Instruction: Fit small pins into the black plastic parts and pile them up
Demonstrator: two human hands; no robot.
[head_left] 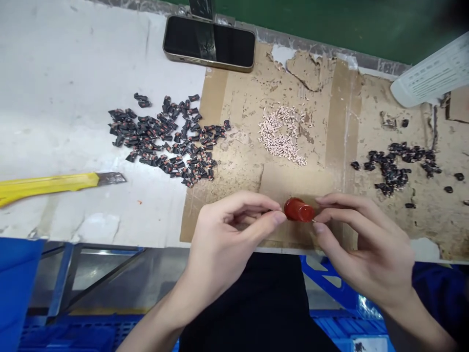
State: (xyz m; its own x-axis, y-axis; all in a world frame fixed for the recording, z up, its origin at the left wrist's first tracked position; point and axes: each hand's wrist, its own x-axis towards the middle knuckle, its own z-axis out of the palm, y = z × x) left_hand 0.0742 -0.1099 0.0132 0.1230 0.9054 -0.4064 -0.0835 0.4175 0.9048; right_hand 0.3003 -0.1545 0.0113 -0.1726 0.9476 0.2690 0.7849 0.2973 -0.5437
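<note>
A small red translucent cup-shaped piece (297, 209) lies on its side on the cardboard between my hands. Just to its left, the thumb and fingers of my left hand (234, 234) are pinched together; whatever is between them is hidden. My right hand (362, 239) pinches at the right end of the red piece, where a tiny thin bit shows at the fingertips, too small to name. Beyond the hands is a scatter of tiny pinkish metal pieces (280, 144). Several small black parts with coppery ends (161, 134) form a pile to the left.
Another heap of small black parts (394, 171) lies at the right. A yellow utility knife (54, 187) rests on the left with its blade out. A phone (208, 43) lies at the back edge, and a white bottle (432, 68) tilts in at the back right. Blue crates (80, 337) stand below the table.
</note>
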